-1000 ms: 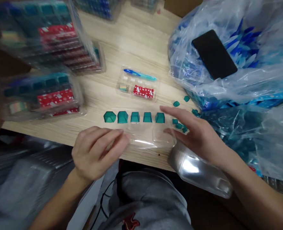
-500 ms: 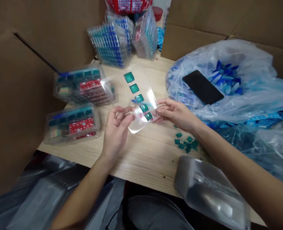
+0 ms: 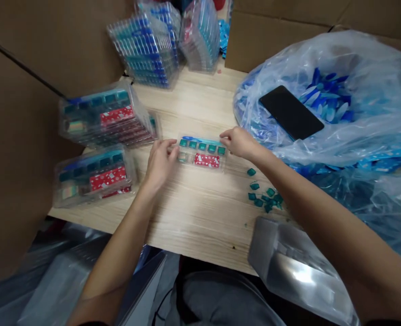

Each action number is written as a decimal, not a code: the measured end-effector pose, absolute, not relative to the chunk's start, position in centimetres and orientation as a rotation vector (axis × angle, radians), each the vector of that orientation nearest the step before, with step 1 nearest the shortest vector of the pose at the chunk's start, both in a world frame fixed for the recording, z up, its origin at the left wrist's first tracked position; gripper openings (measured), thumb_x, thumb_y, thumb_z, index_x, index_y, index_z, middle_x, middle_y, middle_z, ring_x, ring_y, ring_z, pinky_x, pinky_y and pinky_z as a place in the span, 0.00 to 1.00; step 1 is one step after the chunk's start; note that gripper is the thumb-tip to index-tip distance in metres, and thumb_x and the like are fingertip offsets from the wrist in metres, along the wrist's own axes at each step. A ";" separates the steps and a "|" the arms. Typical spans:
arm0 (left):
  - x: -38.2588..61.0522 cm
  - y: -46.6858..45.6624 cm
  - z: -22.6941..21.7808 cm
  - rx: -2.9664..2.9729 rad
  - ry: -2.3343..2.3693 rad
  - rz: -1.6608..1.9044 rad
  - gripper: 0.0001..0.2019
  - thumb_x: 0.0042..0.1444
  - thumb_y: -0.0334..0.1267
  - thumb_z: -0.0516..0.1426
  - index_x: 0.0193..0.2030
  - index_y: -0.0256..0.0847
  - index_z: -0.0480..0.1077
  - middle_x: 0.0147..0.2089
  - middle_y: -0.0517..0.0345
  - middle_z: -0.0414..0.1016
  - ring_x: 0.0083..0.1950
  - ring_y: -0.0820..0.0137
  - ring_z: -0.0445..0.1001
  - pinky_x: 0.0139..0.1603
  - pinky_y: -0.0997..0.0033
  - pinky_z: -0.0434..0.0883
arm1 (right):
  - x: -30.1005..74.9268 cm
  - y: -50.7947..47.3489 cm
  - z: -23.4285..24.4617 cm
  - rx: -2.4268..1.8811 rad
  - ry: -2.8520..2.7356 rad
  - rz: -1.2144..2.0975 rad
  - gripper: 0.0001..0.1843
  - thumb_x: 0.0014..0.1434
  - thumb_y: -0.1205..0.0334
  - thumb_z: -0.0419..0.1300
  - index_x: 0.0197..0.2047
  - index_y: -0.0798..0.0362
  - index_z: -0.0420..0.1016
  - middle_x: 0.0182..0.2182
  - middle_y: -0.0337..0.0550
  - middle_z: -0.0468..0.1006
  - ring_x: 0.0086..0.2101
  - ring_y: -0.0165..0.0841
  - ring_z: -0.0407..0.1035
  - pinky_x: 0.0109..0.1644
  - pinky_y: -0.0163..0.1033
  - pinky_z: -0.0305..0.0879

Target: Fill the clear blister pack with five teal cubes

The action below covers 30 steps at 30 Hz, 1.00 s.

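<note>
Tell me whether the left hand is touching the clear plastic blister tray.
Touching. The head view shows the bare left hand with its fingertips against the left edge of the clear plastic blister tray, no gap showing between them.

1. Clear plastic blister tray (image 3: 202, 153) on the pale wooden table (image 3: 193, 217), between left hand (image 3: 160, 165) and right hand (image 3: 240, 142).
2. Two stacks of clear plastic trays (image 3: 107, 120) left of it; further stacks (image 3: 146, 50) behind.
3. Small teal plastic pieces (image 3: 263, 194) on the table, right of the tray.
4. Black smartphone (image 3: 290, 112) on a clear plastic bag (image 3: 353, 59), behind those pieces.
</note>
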<state>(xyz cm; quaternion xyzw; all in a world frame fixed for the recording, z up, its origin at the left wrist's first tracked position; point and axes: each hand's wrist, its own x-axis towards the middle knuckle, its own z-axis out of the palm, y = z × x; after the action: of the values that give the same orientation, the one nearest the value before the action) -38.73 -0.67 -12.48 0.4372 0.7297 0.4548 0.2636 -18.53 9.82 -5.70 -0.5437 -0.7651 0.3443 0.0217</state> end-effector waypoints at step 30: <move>-35.2 -13.6 -2.8 0.676 1.500 1.961 0.18 0.41 0.47 0.72 0.42 0.53 0.80 0.38 0.62 0.80 0.30 0.76 0.73 0.30 0.80 0.76 | -14.8 -1.7 5.1 -1.010 -1.912 1.399 0.16 0.61 0.55 0.63 0.51 0.48 0.73 0.33 0.38 0.80 0.34 0.32 0.78 0.38 0.36 0.78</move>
<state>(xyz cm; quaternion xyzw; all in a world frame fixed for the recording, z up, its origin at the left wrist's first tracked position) -35.24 -13.61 -2.78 0.2532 0.5612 0.7339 0.2868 -14.75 -1.72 5.08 -0.3765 -0.7129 0.5215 0.2794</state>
